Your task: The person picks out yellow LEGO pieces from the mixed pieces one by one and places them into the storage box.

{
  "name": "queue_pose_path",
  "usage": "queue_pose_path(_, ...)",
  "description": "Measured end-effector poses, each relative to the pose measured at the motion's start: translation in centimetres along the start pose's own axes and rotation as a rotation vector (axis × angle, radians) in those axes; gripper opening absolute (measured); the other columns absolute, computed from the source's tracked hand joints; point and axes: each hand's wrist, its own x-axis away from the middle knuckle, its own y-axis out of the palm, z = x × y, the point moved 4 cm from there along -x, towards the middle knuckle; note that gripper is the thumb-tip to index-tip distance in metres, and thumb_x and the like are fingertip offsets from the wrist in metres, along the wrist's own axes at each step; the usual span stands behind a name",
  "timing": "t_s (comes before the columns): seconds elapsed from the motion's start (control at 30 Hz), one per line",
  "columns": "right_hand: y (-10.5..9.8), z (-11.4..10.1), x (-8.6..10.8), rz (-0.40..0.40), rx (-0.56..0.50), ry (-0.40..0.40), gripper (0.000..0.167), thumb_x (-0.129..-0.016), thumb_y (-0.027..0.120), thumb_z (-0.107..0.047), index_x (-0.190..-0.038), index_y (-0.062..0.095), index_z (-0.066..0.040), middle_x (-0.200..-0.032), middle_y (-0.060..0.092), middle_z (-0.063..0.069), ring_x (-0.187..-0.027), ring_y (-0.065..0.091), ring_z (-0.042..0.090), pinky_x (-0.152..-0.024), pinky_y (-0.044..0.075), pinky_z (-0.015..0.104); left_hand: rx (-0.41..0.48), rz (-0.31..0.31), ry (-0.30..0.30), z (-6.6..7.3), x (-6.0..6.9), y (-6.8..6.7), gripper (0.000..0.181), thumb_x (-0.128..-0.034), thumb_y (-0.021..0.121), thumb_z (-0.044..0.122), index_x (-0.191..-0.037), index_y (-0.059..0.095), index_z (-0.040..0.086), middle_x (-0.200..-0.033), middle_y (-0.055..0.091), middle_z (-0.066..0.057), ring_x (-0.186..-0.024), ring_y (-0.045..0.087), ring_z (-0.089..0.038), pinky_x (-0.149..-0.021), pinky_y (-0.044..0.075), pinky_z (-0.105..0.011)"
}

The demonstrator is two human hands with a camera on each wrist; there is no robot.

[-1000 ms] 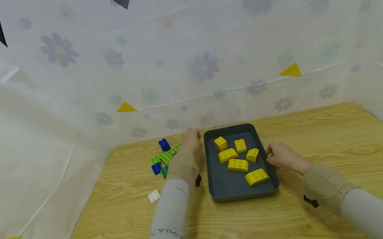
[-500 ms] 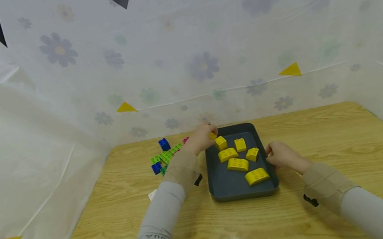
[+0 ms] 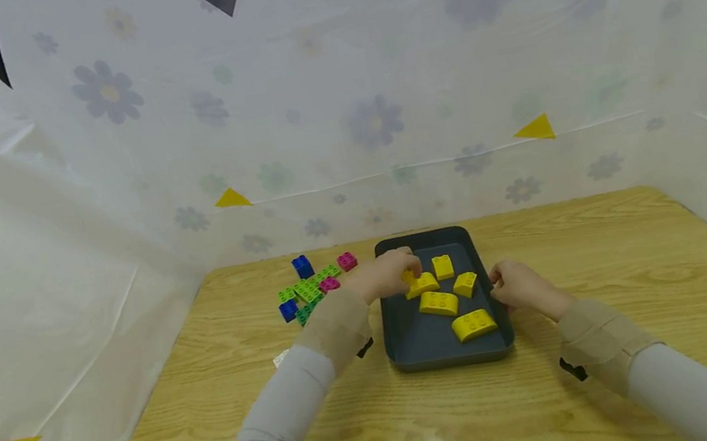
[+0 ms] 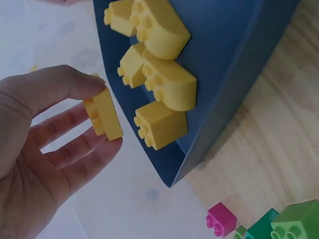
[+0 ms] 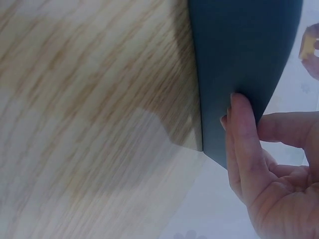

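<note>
My left hand (image 3: 391,273) is over the left side of a dark grey tray (image 3: 416,355). Between its thumb and fingertips it pinches a small yellow toy brick (image 4: 108,114), which the left wrist view shows apart from the bricks in the tray. Several yellow bricks, some with rounded tops (image 3: 439,303), lie spread inside the tray; the hand covers part of that group in the head view. My right hand (image 3: 525,289) holds the tray's right wall, with fingers flat along the outside (image 5: 243,132) and the thumb at the rim.
Left of the tray lies a loose group of green bricks (image 3: 307,290), blue bricks (image 3: 302,266) and pink bricks (image 3: 347,261). A white brick (image 3: 280,358) is partly hidden by the left arm. A floral curtain (image 3: 307,104) hangs behind the wooden table (image 3: 608,249).
My left hand has moved right from the table beside the tray to above it, carrying the yellow brick. The pink bricks have come into view. My right hand stays on the tray.
</note>
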Motion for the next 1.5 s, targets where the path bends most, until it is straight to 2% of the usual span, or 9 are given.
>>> queue_pose_path(0.07,0.0,0.0,0.0,0.002,0.005,-0.005,0.024,-0.087,0.049,0.003,-0.105,0.045,0.019,-0.079,0.053,0.020,-0.060,0.057,0.023,-0.060,0.053,0.037,-0.004,-0.034,0.013,0.4,0.2,0.5,0.025,-0.0844,0.061,0.001,-0.109,0.062,0.007,-0.118,0.052,-0.006,-0.108,0.049,-0.019,-0.084,0.045,-0.023)
queue_pose_path(0.17,0.0,0.0,0.0,0.005,0.011,-0.010,0.024,-0.087,0.049,0.003,-0.105,0.045,0.019,-0.078,0.053,0.020,-0.060,0.057,0.022,-0.059,0.053,0.037,-0.014,-0.080,0.032,1.0,0.3,1.2,0.025,-0.0834,0.062,-0.001,-0.107,0.063,0.008,-0.121,0.053,-0.007,-0.111,0.050,-0.019,-0.084,0.045,-0.023)
queue_pose_path(0.33,-0.1,-0.1,0.0,0.007,0.019,-0.014,0.026,-0.086,0.049,0.004,-0.106,0.045,0.019,-0.078,0.053,0.020,-0.059,0.057,0.022,-0.059,0.052,0.036,-0.049,-0.148,0.044,1.6,0.6,2.5,0.023,-0.0830,0.064,0.002,-0.104,0.064,0.009,-0.104,0.055,-0.002,-0.091,0.052,-0.013,-0.079,0.045,-0.020)
queue_pose_path(0.53,0.0,0.0,0.0,0.007,0.017,-0.006,0.026,-0.086,0.050,0.004,-0.106,0.045,0.019,-0.079,0.055,0.021,-0.060,0.057,0.022,-0.059,0.053,0.036,-0.048,-0.204,0.063,1.6,0.4,4.4,0.022,-0.0824,0.065,0.001,-0.102,0.065,0.009,-0.099,0.056,0.001,-0.089,0.052,-0.011,-0.079,0.045,-0.018)
queue_pose_path(0.67,0.1,0.1,-0.1,0.006,0.002,0.002,0.026,-0.086,0.050,0.004,-0.106,0.045,0.020,-0.080,0.055,0.021,-0.059,0.058,0.021,-0.059,0.053,0.037,-0.054,-0.229,0.066,1.6,0.4,5.2,0.022,-0.0831,0.063,0.000,-0.102,0.065,0.011,-0.096,0.055,0.002,-0.085,0.051,-0.010,-0.077,0.045,-0.018)
queue_pose_path(1.0,0.1,0.3,-0.3,0.004,0.003,0.012,0.025,-0.086,0.050,0.004,-0.106,0.045,0.019,-0.082,0.055,0.022,-0.059,0.059,0.021,-0.059,0.054,0.035,-0.082,-0.211,0.110,1.9,0.7,6.2,0.016,-0.0818,0.065,0.001,-0.092,0.063,0.012,-0.090,0.050,0.003,-0.078,0.047,-0.010,-0.071,0.042,-0.016)
queue_pose_path(1.5,0.1,-0.2,-0.1,0.000,0.012,0.008,0.023,-0.086,0.049,0.004,-0.103,0.045,0.019,-0.081,0.054,0.023,-0.059,0.058,0.021,-0.058,0.053,0.036,-0.080,-0.171,0.110,1.8,1.0,6.6,0.020,-0.0816,0.066,0.002,-0.099,0.064,0.013,-0.094,0.054,0.002,-0.081,0.049,-0.007,-0.072,0.044,-0.014)
